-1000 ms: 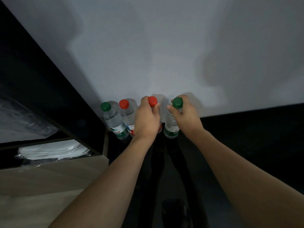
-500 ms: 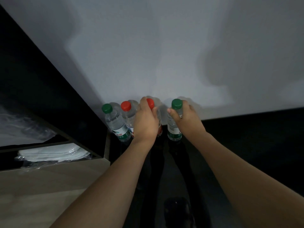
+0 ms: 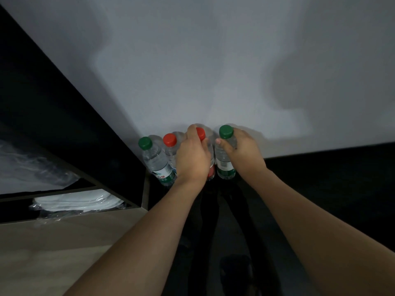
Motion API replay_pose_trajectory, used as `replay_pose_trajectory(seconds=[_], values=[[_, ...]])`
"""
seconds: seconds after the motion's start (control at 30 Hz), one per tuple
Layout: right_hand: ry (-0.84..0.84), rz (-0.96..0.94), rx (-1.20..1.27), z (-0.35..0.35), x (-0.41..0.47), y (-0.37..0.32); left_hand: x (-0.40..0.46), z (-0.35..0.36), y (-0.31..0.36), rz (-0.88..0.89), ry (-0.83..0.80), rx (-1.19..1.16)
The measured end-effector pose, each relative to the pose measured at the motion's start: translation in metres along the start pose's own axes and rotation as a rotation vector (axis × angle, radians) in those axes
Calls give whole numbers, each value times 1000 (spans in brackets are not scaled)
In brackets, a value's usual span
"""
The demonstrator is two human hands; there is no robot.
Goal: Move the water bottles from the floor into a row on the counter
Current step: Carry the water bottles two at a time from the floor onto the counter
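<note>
Four bottles [image 3: 159, 162] stand, seemingly, on dark floor [image 3: 331, 184] against grey wall [image 3: 213, 71].

Clear glossy plastic bottles [image 3: 157, 161] (smooth coloured caps) stand on a shiny black floor [image 3: 331, 178] beside a matt wood-grain cabinet [image 3: 53, 242].

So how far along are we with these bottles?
Done: nothing visibly; all four bottles seen stand against the wall, no row elsewhere in view. In hand: left hand grips a red-capped bottle, right hand a green-capped bottle. Left: the other green-capped bottle and red-capped bottle, untouched.
</note>
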State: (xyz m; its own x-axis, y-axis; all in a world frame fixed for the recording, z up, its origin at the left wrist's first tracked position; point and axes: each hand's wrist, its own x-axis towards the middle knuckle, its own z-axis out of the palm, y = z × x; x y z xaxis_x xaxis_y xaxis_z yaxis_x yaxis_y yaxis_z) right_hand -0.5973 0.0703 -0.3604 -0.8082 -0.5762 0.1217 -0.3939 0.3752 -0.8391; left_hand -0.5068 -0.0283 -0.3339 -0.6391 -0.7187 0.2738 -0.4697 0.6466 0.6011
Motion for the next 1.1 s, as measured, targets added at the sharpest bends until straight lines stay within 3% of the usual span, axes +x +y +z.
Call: replay_pose_trajectory(seconds=[0.4, 0.6, 0.73, 0.9, 1.1], values=[[-48, 85, -11, 4, -14, 9, 0, 0, -6, -22, -30, -4], [-9, 153, -97, -16, -42, 10, 4, -16, -3, -14, -150, 93], [5, 131, -189, -32, -68, -8, -15, -37, 6, 156, -136, 106], [49, -38, -288, -44, -113, -45, -64, -65, 9, 163, -181, 132], [-152, -121, -371, -30, -160, -84, -128, -107, -28, 120, -176, 199]])
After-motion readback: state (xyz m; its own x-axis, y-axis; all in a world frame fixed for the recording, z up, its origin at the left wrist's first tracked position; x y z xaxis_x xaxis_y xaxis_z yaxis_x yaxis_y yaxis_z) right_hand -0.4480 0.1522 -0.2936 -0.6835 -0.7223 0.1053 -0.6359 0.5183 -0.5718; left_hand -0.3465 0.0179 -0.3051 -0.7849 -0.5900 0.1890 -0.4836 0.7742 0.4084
